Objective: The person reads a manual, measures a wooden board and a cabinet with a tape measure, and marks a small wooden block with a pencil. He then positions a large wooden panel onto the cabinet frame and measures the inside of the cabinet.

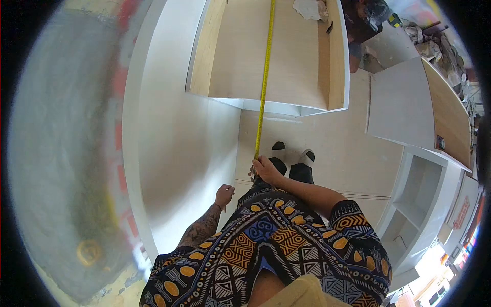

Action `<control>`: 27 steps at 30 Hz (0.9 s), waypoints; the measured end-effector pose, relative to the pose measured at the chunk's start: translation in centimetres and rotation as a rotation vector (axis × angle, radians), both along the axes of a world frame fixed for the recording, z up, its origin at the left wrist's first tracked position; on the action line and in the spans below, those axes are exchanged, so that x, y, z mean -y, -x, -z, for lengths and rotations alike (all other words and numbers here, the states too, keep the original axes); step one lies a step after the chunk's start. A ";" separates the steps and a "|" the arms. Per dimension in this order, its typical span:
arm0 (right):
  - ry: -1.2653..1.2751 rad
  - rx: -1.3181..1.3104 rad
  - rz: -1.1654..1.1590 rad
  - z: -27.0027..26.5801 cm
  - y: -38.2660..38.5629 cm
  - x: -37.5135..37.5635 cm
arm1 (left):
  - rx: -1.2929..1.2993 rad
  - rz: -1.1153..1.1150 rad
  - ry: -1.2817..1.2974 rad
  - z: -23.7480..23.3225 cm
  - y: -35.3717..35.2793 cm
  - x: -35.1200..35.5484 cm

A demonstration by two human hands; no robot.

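Observation:
A yellow tape measure blade (264, 84) runs from the top of the view, over the open white cabinet box (266, 56), down to my right hand (266, 170). My right hand is closed round the tape's near end, in front of my waist; the tape's case is mostly hidden by the fingers. To its left, my left hand (225, 195) is closed beside the white panel (189, 123), with something small and thin at its fingers that I cannot make out. A crumpled whitish cloth or paper (307, 8) lies inside the cabinet's far right corner.
Another person (365, 20) is at the top right, beside the cabinet. A grey-white cabinet (401, 102) and a white shelf unit (417, 189) stand at the right. My shoes (306, 156) are on the floor below the cabinet. A painted wall (66, 128) fills the left.

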State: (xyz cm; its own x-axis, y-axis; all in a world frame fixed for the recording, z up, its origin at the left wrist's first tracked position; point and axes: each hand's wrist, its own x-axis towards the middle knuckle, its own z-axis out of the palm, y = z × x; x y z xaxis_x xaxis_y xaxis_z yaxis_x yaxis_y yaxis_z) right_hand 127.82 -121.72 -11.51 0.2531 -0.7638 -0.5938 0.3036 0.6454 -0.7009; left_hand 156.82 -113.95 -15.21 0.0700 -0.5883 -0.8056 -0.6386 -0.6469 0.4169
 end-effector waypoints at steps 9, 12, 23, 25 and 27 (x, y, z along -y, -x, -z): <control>0.030 0.011 0.007 2.6 -1.0 -0.1 | -0.082 -0.067 0.005 -2.6 4.1 2.6; 0.050 -0.018 -0.003 2.5 -1.1 -0.1 | -0.071 -0.043 -0.010 -3.1 4.6 3.1; -0.044 0.001 -0.019 -0.3 0.1 0.7 | -0.012 -0.035 -0.034 -2.1 2.3 2.7; -0.042 -0.001 -0.032 -1.4 0.4 0.9 | 0.005 0.011 -0.007 -2.3 2.1 3.0; -0.025 -0.080 -0.059 -3.2 0.9 1.4 | 0.001 -0.001 -0.017 -2.1 2.2 3.2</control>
State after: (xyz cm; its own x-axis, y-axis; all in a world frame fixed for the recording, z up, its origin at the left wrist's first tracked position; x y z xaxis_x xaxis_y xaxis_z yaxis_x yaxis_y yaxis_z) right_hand 126.91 -123.09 -8.35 0.2481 -0.7340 -0.6323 0.2087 0.6778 -0.7050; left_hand 154.63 -117.19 -13.07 0.0719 -0.5747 -0.8152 -0.6384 -0.6545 0.4051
